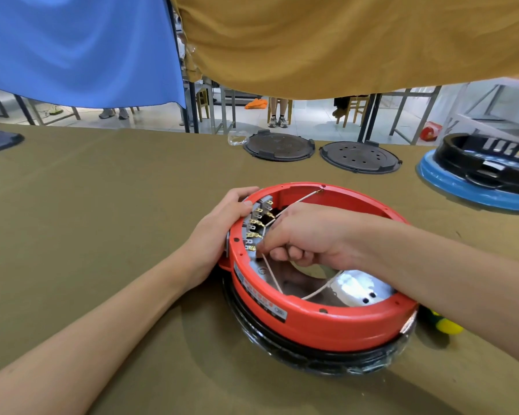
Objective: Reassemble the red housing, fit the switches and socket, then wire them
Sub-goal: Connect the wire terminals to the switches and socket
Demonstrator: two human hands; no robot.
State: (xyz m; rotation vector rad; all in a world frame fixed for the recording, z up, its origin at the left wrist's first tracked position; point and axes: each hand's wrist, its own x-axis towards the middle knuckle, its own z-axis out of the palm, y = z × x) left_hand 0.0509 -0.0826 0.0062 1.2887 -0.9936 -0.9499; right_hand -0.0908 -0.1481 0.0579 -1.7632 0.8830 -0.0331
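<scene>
- The red housing is sitting open side up on the olive table cover, stacked on a black ring, right under both hands.
- Inside its left wall a column of grey switches with brass terminals is running away from the person, so the row's long axis is pointing front to back beside the left hand's fingertips.
- The right hand is reaching down into the ring from the right, fingers curled, pinching a pale wire just below the nearest terminal; a push leftward looks like what the connection needs.
- The left hand is cupping the outside of the housing's left rim, thumb over the top edge, bracing it against that push.
- Two more pale wires are crossing the inside: one running from the right hand toward the far rim, one lying over the shiny metal plate in the bottom.
- The right hand is the nearer one to the terminals; the left is on the wrong side of the wall to reach them.
- Room inside the ring is tight at the terminals, open toward its right half.
- Beyond the hands, two dark round covers are lying at the table's far edge, with a blue-and-black housing far right.
- A yellow-green object is peeking out just right of the red housing, below the right forearm; I cannot tell what it is.
</scene>
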